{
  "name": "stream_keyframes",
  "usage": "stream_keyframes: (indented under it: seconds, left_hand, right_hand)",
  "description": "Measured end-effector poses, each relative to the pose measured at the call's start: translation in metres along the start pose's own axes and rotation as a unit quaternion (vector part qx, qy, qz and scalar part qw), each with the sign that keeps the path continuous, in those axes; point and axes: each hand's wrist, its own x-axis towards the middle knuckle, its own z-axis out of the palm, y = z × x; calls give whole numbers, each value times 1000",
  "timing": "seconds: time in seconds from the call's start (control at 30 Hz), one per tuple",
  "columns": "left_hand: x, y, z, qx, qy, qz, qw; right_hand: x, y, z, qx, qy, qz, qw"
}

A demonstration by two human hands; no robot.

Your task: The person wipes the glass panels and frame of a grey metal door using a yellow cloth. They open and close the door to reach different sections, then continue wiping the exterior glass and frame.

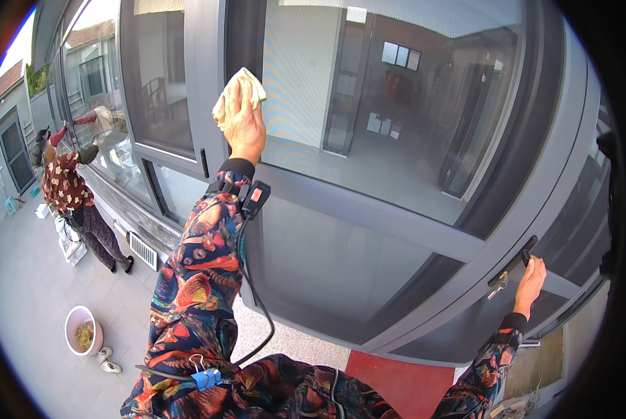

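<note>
My left hand (245, 125) presses a folded pale yellow cloth (251, 83) flat against the grey frame, at the left edge of a glazed door panel (397, 120) with a fine mesh screen. Far to the right, my right hand (532, 280) has its fingers closed around the black door handle (527, 252). Just below the handle, keys (498, 290) hang from the lock cylinder. The door's lower panel (334, 251) lies between my two arms. A cable runs from a small black device (255, 199) on my left wrist to a blue binder clip (206, 379) on my patterned clothing.
At the left, a co-worker (75, 194) in a patterned top reaches to the windows with a cloth. A white bucket (69, 330) with straw-like matter and a pair of shoes (108, 361) stand on the paving. A red mat (397, 385) lies below the door.
</note>
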Motion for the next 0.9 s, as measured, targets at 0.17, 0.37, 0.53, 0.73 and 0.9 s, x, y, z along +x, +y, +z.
stream_keyframes:
  seconds: [0.17,0.37,0.53,0.73,0.9]
  left_hand:
    - [-82,20,-4,-76,-59,-119,988]
    - [-122,126,-4,-113,-80,-162,977]
    - [-124,249,-7,-191,-59,-90,976]
    - [-143,397,-23,-338,-140,163,916]
    - [-179,466,-58,-413,-307,185,837]
  right_hand:
    - [-5,13,15,1,-1,-3,1000]
    - [-11,11,19,-6,38,-12,999]
    - [-12,-1,10,2,51,-10,999]
    - [-13,-13,3,16,53,2,998]
    - [-14,-13,3,11,60,2,998]
